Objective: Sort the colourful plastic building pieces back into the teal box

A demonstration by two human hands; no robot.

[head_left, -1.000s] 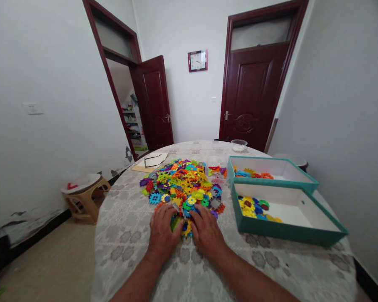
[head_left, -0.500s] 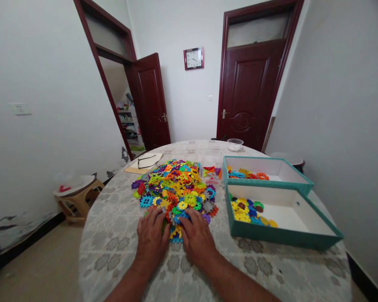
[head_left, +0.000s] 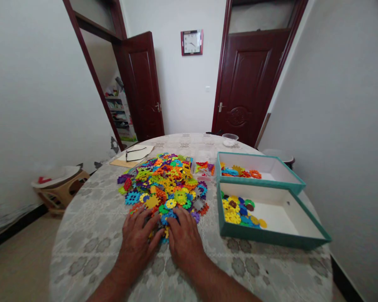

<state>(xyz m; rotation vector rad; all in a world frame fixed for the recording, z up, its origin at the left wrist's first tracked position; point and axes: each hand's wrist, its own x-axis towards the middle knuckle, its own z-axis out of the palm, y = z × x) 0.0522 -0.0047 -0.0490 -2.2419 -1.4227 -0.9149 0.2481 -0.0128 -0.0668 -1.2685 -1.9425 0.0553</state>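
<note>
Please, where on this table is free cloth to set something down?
Free: the table cloth left of the pile of plastic pieces; the near strip in front of the nearer teal box; the far cloth between pile and clear bowl. Crowded: the middle, where left hand and right hand lie on the pile's near edge.

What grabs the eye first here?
The bright heap of toy pieces on the round table, with the left hand and right hand palm-down on its near edge. Right of it sit a near teal box and a far teal box, each holding a few pieces at its left end.
</note>
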